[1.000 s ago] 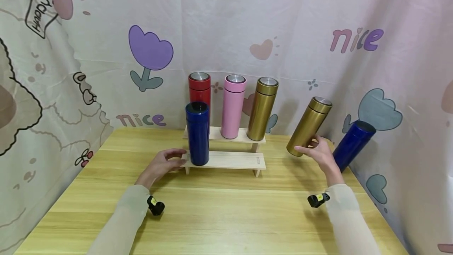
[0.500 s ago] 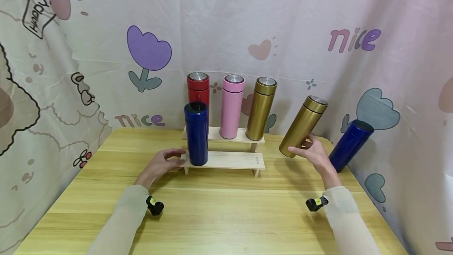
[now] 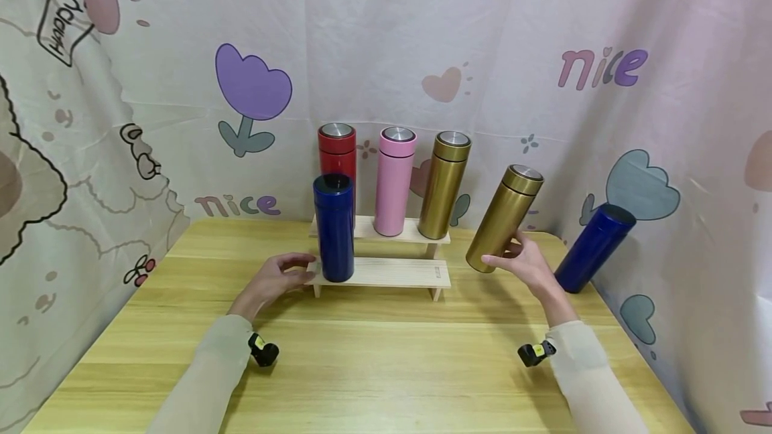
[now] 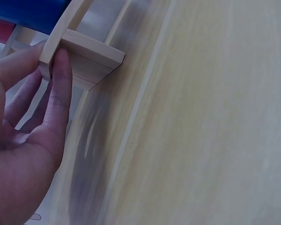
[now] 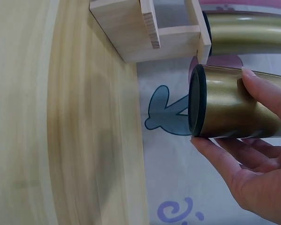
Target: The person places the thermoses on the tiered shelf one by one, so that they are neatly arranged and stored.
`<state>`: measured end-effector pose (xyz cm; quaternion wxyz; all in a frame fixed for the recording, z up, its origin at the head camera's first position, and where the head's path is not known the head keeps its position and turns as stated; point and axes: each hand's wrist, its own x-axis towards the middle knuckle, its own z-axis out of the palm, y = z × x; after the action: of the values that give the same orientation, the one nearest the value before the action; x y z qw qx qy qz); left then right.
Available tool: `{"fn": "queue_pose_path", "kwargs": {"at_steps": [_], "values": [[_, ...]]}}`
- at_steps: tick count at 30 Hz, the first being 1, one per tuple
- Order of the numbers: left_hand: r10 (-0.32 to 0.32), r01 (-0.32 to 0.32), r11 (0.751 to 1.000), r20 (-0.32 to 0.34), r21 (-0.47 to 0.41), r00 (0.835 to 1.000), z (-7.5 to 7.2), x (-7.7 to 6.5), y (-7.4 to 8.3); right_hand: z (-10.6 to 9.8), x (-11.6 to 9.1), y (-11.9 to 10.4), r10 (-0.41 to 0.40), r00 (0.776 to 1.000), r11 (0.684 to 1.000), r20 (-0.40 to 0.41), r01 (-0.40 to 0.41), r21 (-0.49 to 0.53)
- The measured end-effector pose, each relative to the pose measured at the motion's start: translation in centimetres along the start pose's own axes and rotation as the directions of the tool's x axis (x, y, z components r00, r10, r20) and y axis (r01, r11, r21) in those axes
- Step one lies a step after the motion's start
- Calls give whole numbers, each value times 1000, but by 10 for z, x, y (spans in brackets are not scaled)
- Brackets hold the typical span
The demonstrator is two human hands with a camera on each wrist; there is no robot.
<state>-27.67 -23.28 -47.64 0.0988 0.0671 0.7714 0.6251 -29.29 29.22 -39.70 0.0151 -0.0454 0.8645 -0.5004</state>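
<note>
My right hand point(image 3: 523, 265) grips a gold thermos point(image 3: 505, 220) low on its body. The thermos is tilted with its lid to the right and its base off the table, as the right wrist view also shows. My left hand point(image 3: 276, 281) pinches the left end of a two-step wooden stand point(image 3: 392, 272), thumb on one face and a finger on the other in the left wrist view. On the lower step a blue thermos point(image 3: 335, 230) stands at the left end. Along the upper step are a red thermos point(image 3: 338, 142), partly hidden, a pink thermos point(image 3: 395, 183) and another gold thermos point(image 3: 445, 186).
A second blue thermos point(image 3: 594, 248) stands leaning in view behind my right wrist, near the table's right edge. The wooden table point(image 3: 386, 367) stretches toward me in front of the stand. A printed curtain point(image 3: 374, 52) hangs behind and at both sides.
My right hand has carried the tilted gold thermos leftward, closer to the stand. My left hand has kept its hold on the stand's end.
</note>
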Motion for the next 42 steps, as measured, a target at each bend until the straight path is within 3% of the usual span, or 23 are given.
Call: {"fn": "queue_pose_path", "kwargs": {"at_steps": [17,42], "values": [[-6,6,1000,-9,13,1000,1,-1,1,17,-6,-14,-49,998,999,44,49,6],[4,-4,1000,-4,-26,1000,1,0,-2,59,-3,-34,-123,986,992,110,120,28]]}}
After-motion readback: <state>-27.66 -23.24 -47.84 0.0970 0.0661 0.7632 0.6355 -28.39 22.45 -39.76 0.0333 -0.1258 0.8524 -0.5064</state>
